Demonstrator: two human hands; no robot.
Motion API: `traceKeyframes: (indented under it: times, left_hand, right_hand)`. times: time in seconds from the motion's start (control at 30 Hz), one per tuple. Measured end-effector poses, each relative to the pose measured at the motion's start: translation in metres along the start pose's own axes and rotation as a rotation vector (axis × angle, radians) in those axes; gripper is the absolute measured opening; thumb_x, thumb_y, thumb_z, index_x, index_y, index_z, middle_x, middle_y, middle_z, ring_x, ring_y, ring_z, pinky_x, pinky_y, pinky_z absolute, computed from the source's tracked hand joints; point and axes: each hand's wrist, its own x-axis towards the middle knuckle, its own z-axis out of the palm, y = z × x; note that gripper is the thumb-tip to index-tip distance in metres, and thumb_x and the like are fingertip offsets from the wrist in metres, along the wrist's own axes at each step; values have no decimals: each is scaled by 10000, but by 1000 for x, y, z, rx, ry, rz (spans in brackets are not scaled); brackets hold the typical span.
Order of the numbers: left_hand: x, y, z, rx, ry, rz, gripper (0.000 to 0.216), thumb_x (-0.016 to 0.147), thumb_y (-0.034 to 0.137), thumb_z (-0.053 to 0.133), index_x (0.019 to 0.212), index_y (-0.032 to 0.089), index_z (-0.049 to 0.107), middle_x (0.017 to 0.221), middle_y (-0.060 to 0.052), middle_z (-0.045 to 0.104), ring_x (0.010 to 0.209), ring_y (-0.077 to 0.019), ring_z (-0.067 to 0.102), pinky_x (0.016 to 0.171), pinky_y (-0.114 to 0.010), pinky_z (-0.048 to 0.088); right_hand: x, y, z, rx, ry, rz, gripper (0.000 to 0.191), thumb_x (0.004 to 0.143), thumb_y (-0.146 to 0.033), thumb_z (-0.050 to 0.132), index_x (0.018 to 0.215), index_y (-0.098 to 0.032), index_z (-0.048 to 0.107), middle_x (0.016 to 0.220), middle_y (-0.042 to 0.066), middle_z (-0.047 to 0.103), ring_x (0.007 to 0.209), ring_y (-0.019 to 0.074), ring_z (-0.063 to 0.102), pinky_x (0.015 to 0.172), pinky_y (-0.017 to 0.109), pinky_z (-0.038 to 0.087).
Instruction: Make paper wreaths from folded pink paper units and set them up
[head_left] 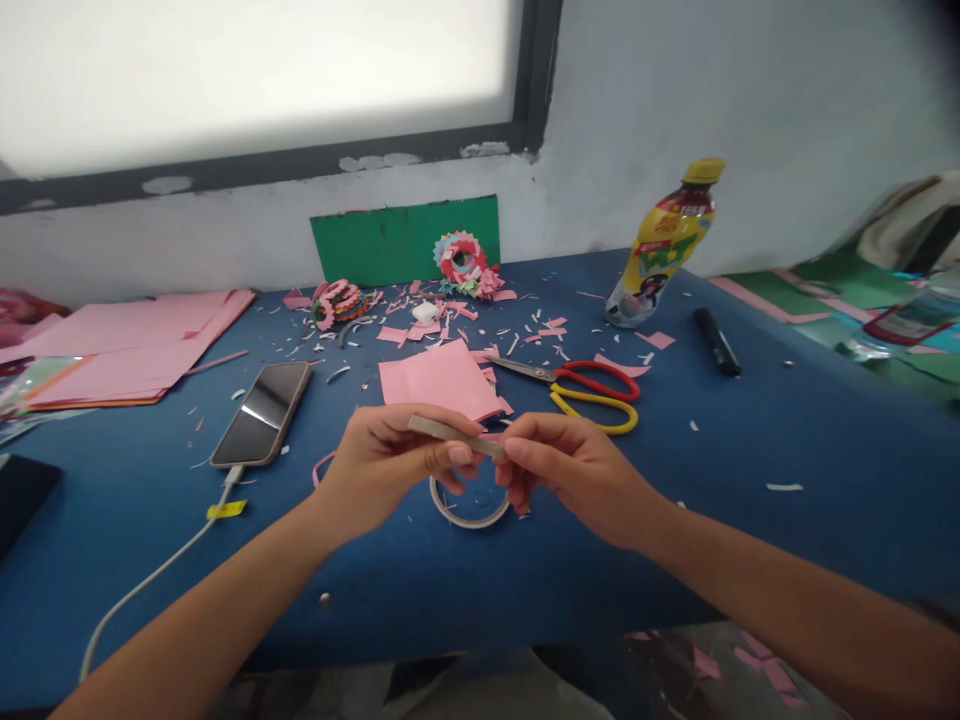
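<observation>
Both hands hold a narrow grey-brown strip [442, 433], perhaps cardboard, tilted down to the right above the table. My left hand [401, 455] is closed on its left and middle part, thumb along the lower edge. At the strip's right end, my right hand [559, 465] pinches it between thumb and fingers. Beneath the hands lies a ring-shaped roll of tape [471, 522], partly hidden by the fingers. Just beyond them is a square of pink paper [442, 378]. Scissors [596, 390] with red and yellow handles rest to its right, blades pointing left.
A phone [262, 415] on a white cable [157, 572] and pink paper sheets [127, 345] lie left. Paper scraps litter the blue table [570, 580]. At the back are paper rings [459, 260] and a green board [367, 245]. A bottle [664, 245] and black marker [716, 342] are right.
</observation>
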Motion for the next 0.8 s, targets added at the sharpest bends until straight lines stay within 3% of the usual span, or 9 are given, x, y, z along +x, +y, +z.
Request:
traceKeyframes:
  times: [0.27,0.33,0.47,0.53,0.63,0.8]
  left_hand:
    - [-2,-3,1,65,12,50,146,669,280,719,784,189,714,666,-32,709,552,-163,666,452,-212,564]
    - [-2,-4,0,45,36,79,135,677,250,714,799,193,715,661,-30,709,565,-161,668,463,-215,569]
    - [0,-3,-1,106,63,181,107,675,196,709,782,199,720,731,-32,709,608,-151,665,470,-206,567]
    - [1,-2,-1,167,76,208,102,661,169,714,759,198,722,808,-41,716,670,-161,673,492,-201,565]
    - [1,-1,0,233,98,188,124,651,141,713,761,198,723,778,-32,729,688,-158,680,558,-192,562]
    - [0,-3,3,281,105,199,94,649,159,714,743,166,716,742,-41,730,698,-182,686,629,-235,568]
  right_hand:
    - [1,-3,-2,-168,-58,-32,219,835,-333,483,734,-149,547,656,-11,560,546,77,553,520,202,469]
    - [6,-7,-13,-410,4,-58,253,852,-339,426,743,-150,553,669,3,562,572,100,552,551,236,465]
    - [18,-11,-43,-1276,238,-32,318,839,-427,449,809,-154,609,770,53,611,687,167,550,629,294,408]
    - [19,-8,-49,-1473,212,46,393,792,-519,495,832,-145,609,848,85,617,763,205,564,659,307,405]
    - [18,1,-43,-1625,187,99,435,726,-552,571,860,-138,589,884,106,610,806,240,573,657,313,412]
    - [12,7,-30,-1636,125,57,259,728,-341,655,877,-141,584,912,90,604,848,227,587,683,296,422]
